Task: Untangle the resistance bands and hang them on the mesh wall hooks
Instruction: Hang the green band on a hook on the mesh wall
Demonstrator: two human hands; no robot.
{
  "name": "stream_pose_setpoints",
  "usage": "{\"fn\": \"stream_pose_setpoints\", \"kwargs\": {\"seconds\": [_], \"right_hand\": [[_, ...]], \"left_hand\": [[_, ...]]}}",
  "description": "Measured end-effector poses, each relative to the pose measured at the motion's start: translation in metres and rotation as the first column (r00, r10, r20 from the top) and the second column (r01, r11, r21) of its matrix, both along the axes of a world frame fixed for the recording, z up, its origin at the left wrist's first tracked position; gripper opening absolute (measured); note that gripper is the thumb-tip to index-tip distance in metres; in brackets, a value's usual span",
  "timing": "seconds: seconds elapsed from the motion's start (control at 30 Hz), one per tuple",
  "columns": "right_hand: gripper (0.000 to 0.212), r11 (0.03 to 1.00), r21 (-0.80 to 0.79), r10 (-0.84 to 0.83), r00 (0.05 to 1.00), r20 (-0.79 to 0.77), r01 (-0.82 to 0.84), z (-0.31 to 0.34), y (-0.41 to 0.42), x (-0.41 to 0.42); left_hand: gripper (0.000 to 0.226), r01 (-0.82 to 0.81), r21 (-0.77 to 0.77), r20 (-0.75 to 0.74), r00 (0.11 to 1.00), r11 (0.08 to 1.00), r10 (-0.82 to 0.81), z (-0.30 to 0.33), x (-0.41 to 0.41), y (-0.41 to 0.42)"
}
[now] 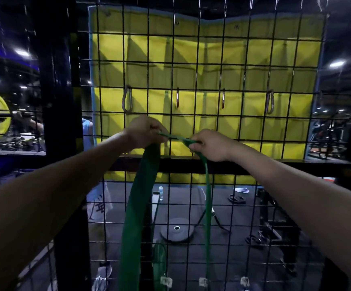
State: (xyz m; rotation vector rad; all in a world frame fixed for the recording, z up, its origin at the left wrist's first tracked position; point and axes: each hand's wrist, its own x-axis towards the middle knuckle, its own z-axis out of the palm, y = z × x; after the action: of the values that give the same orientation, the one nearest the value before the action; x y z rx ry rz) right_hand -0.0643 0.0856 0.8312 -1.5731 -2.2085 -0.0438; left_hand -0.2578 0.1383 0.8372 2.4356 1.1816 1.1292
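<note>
A green resistance band (143, 198) hangs as a long loop in front of the black mesh wall (212, 59). My left hand (144, 131) grips the band's wide strand at the top. My right hand (211, 144) pinches the narrow, edge-on strand a short way to the right. A short twisted stretch of band runs between the two hands. Both strands drop out of view at the bottom. Several metal carabiner hooks hang on the mesh just above my hands: one at the left (127, 100), two in the middle (177, 98) (223, 99), one at the right (270, 101).
A yellow mat (244, 51) hangs behind the mesh. A thick black post (61, 101) stands left of it and a black crossbar (254, 165) runs below my hands. Behind the mesh, a weight plate (176, 228), a bottle (160, 192) and rack frames stand on the dark floor.
</note>
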Motion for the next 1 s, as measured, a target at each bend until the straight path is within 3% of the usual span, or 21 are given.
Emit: {"fn": "stream_pose_setpoints", "kwargs": {"seconds": [0.1,0.23,0.4,0.5,0.73,0.83,0.9,1.0], "right_hand": [[0.02,0.998,0.059,0.035,0.999,-0.037,-0.033,0.006,0.008,-0.007],[0.03,0.988,0.123,0.099,0.991,-0.089,-0.088,0.015,0.02,-0.014],[0.033,0.981,0.113,0.175,0.973,-0.15,-0.159,0.02,0.039,-0.035],[0.034,0.981,0.11,0.176,0.968,-0.176,-0.159,0.027,0.052,-0.048],[0.029,0.971,0.121,0.23,0.937,-0.264,-0.204,0.051,0.081,-0.084],[0.033,0.971,0.103,0.235,0.931,-0.281,-0.214,0.056,0.085,-0.095],[0.042,0.966,0.087,0.258,0.872,-0.416,-0.244,0.058,0.089,-0.1],[0.034,0.972,0.147,0.236,0.814,-0.53,-0.186,0.065,0.102,-0.108]], "left_hand": [[0.017,-0.096,0.237,0.017,0.995,0.967,0.095,0.005,-0.004,0.004],[0.025,-0.061,0.287,0.094,0.995,0.956,0.035,0.006,-0.026,0.006],[0.017,-0.102,0.448,0.181,0.983,0.888,0.022,0.012,-0.043,0.014],[0.019,-0.164,0.471,0.253,0.967,0.867,0.045,0.023,-0.044,0.025],[0.025,-0.225,0.629,0.203,0.972,0.744,0.122,0.057,-0.077,0.057],[0.025,-0.226,0.633,0.19,0.973,0.741,0.134,0.064,-0.087,0.067],[0.025,-0.225,0.619,0.209,0.971,0.753,0.118,0.065,-0.091,0.073],[0.025,-0.214,0.613,0.215,0.972,0.761,0.1,0.064,-0.094,0.078]]}}
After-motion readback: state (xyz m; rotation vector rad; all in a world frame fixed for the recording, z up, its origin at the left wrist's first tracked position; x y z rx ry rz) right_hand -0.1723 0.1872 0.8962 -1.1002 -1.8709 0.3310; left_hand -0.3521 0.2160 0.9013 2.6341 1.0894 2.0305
